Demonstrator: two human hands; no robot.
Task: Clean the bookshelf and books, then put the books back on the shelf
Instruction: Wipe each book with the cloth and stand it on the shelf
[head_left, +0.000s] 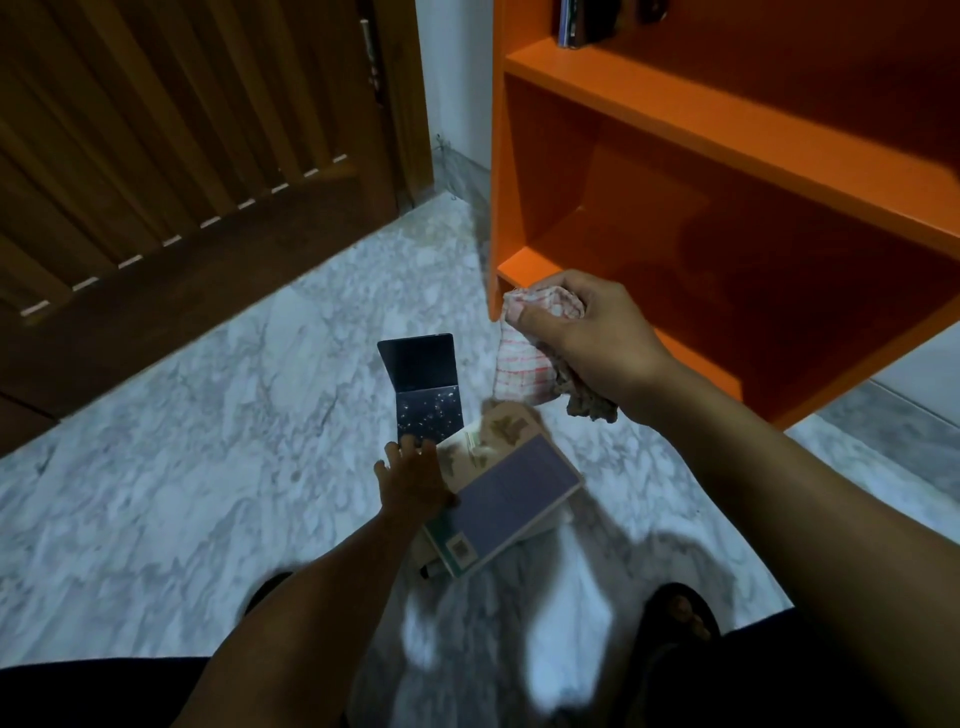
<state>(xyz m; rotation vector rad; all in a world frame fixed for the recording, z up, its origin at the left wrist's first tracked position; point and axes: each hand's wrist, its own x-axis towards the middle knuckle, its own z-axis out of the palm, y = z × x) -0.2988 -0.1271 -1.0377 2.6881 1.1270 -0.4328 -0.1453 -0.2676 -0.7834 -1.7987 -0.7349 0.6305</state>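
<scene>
The orange bookshelf (727, 130) stands at the right; its lower compartment holds nothing. My right hand (587, 338) grips a bunched pink-checked cloth (522, 364) just in front of the bottom shelf's left corner. On the marble floor lies a small stack of books, a purple-covered book (514, 499) on top and a pale patterned book (501, 431) under it. Beside the stack a dark book (426, 395) lies with its cover flipped up. My left hand (410, 478) reaches over the stack with fingers spread, the fingertips touching the dark book's near edge.
A brown wooden door (156, 156) fills the left side. A few dark books (571, 23) stand on the upper shelf. My foot in a dark sandal (680, 618) is at the lower right. Marble floor (208, 441) spreads to the left of the books.
</scene>
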